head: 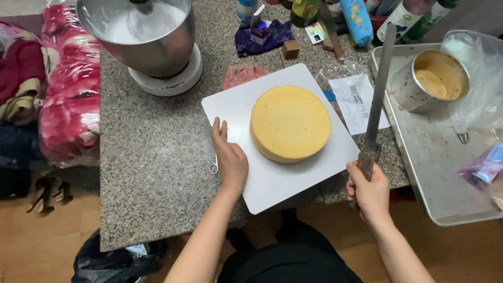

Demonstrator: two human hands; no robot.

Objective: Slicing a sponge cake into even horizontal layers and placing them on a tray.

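Observation:
A round yellow sponge cake (290,123) sits on a white square board (272,178) on the speckled stone counter. My left hand (228,157) lies flat on the board's left edge, fingers together, just left of the cake. My right hand (369,191) grips the handle of a long knife (379,84). Its blade points up and away, to the right of the cake, above a clear plastic bag.
A steel mixer bowl (144,31) with white cream stands at the back left. A metal tray (435,157) on the right holds an empty round cake tin (429,78) and plastic bags. Bottles, a small box and cloths crowd the back edge. Scissors (214,166) lie under my left hand.

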